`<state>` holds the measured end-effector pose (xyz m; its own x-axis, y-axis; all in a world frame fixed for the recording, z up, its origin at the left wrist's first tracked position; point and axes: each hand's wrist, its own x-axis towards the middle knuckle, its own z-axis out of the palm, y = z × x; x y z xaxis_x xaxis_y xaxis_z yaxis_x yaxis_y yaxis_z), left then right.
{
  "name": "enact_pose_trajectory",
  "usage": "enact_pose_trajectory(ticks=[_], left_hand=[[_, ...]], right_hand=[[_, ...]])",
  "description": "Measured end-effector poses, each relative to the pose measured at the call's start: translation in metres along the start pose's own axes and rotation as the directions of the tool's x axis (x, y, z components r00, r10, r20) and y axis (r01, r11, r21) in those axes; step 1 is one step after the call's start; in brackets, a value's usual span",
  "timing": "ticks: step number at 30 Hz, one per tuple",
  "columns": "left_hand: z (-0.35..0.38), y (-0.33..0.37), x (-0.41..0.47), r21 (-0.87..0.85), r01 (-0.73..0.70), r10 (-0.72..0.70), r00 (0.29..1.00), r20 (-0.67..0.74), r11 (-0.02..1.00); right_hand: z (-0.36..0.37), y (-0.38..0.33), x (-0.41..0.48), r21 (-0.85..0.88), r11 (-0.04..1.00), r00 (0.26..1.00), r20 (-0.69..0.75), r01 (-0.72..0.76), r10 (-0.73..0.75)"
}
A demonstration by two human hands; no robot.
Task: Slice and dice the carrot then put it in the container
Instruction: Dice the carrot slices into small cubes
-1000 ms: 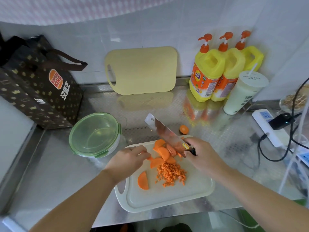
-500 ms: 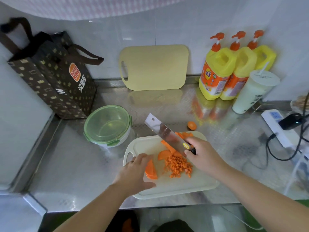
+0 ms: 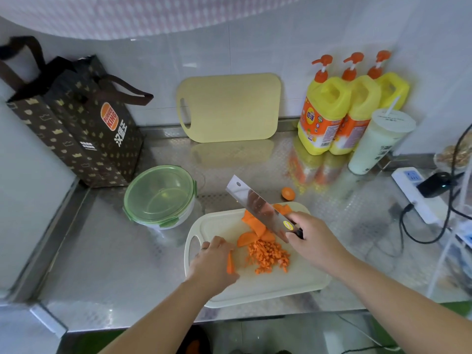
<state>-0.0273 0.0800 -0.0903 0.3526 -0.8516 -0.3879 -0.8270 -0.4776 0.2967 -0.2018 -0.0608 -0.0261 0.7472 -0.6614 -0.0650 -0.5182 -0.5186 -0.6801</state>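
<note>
On the pale cutting board point(image 3: 281, 284), near its handle end, the left hand point(image 3: 212, 261) pinches a half-round carrot slice point(image 3: 230, 263), which stands on edge against the fingers. The right hand point(image 3: 314, 241) is wrapped round the handle of the knife point(image 3: 258, 205), whose blade hangs tilted above the other slices point(image 3: 255, 227) at the far side of the board. A heap of diced carrot point(image 3: 268, 256) lies between the hands. The container point(image 3: 159, 194) sits on the surface beyond the board's left end, with its green lid on.

The step looks like readying this slice for dicing. It should go down flat so it cannot rock, clear of the heap. Fingertips are best tucked back from the blade. Cutting strips first, then across them, should match the size of the existing dice. The lid must come off before anything goes in.
</note>
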Motion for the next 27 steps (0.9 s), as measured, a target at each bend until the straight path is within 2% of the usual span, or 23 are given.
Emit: enact_pose_trajectory(ticks=[4,8,12,15,17,19,24,27], left_hand=[[-0.016,0.01,0.024,-0.016,-0.004,0.003,0.996,-0.09,1.0],[-0.014,0.018,0.047,0.089,-0.1,0.101,0.995,-0.006,0.991],[-0.017,0.01,0.058,0.087,-0.073,0.076,0.997,-0.034,0.994],[-0.028,0.006,0.063,-0.068,-0.023,0.016,0.994,-0.11,0.997],[-0.035,0.011,0.068,-0.257,-0.027,-0.001,0.994,-0.11,0.966],[-0.039,0.021,0.075,-0.365,-0.033,0.001,0.996,-0.087,0.93],[-0.037,0.034,0.083,-0.399,-0.054,0.009,0.994,-0.112,0.916],[-0.039,0.023,0.072,-0.404,-0.012,-0.06,0.984,-0.166,0.915]], right_hand=[[-0.008,0.0,0.0,0.038,0.999,0.999,-0.039,0.005,-0.004],[-0.012,0.005,0.001,0.055,0.998,0.999,-0.041,-0.015,0.017],[-0.015,0.011,0.003,0.059,0.998,0.998,-0.056,-0.029,0.032],[-0.016,0.017,0.004,0.047,0.997,0.997,-0.057,-0.057,0.059],[-0.016,0.02,0.005,0.021,0.997,0.995,-0.052,-0.079,0.08],[-0.016,0.023,0.006,0.019,0.995,0.994,-0.048,-0.099,0.1],[-0.018,0.023,0.006,0.012,0.993,0.992,-0.049,-0.116,0.116],[-0.018,0.02,0.005,0.019,0.994,0.993,-0.039,-0.107,0.108]])
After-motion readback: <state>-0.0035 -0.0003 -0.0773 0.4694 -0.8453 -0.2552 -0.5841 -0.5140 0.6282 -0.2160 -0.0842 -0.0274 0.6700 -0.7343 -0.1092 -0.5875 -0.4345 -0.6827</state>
